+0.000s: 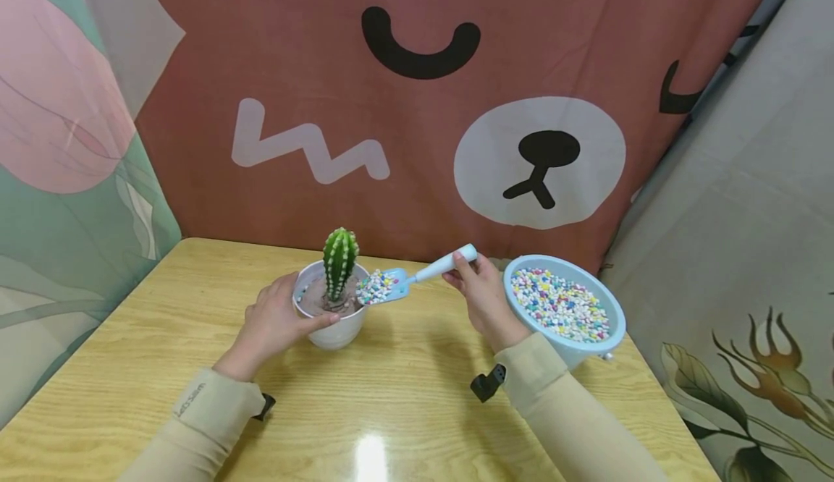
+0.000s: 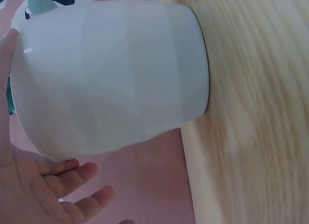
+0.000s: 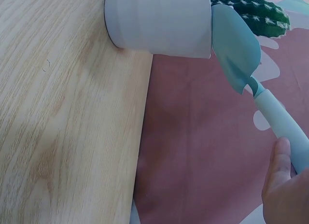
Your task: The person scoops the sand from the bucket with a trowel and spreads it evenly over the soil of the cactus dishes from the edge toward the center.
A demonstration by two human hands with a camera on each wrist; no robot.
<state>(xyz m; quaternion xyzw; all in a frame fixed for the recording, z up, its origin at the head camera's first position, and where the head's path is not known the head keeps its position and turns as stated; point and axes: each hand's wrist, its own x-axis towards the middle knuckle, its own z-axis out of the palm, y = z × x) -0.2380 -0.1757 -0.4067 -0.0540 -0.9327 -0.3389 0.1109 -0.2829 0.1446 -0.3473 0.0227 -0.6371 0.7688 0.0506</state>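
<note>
A green ribbed cactus (image 1: 340,259) stands in greyish soil inside a white flowerpot (image 1: 335,335). My left hand (image 1: 274,323) holds the pot at its rim, thumb along the near side and fingers at the left; in the left wrist view those fingers (image 2: 84,178) are spread, some off the wall. With my right hand (image 1: 485,297) I grip the handle of a light blue toy trowel (image 1: 439,268). Small multicoloured pellets (image 1: 376,287) lie on its blade, whose tip is over the pot's right rim. In the right wrist view the blade's underside (image 3: 236,45) hides part of the cactus.
A light blue bucket (image 1: 619,317), filled with the same multicoloured pellets (image 1: 560,305), stands right of my right hand. Beneath everything is a wooden table (image 1: 404,395). A brown bear-print cloth (image 1: 417,113) hangs behind it, with a pale curtain (image 1: 717,250) on the right.
</note>
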